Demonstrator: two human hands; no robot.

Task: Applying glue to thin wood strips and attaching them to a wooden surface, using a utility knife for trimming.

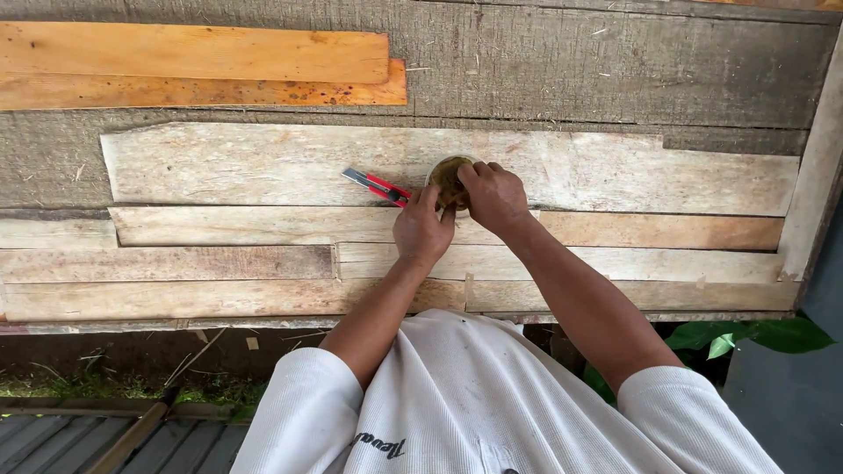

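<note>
Resting under right-hand fingers (479, 180), round tin (448, 178), beside red cutter (378, 186).

orange planks (193, 66) top left | pale boards (263, 167) (weathered) across bench | green leaves (746, 335) lower right | corrugated sheet (53, 443) below

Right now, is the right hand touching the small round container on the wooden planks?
Touching. The head view shows the right hand lying over the small round container, its fingers covering the rim with no gap between them.
</note>
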